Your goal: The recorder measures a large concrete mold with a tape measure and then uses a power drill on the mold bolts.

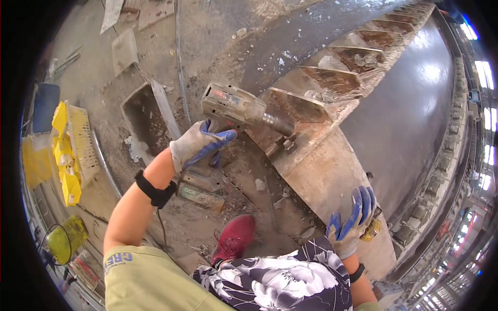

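Observation:
My left hand (202, 142), in a grey glove with blue-coated fingers, is closed around the grip of a grimy cordless impact wrench (231, 106). Its long socket (277, 123) points right and down at a bolt (289, 143) on the rusty steel ledge, beside upright gusset plates (298, 103); whether it touches the bolt I cannot tell. The tool's battery base (199, 181) hangs below my wrist. My right hand (350, 223), gloved likewise, rests on the flat steel plate (321, 181) with its fingers spread. A small yellow object (371, 232) lies partly behind that hand.
At left, a yellow crate (88, 140) with yellow pieces and a green container (67, 238) stand on the dirty floor. A recessed trough (142, 119) and loose plates (123, 51) lie beyond. A large smooth steel surface (404, 129) fills the right. My red shoe (233, 236) is below.

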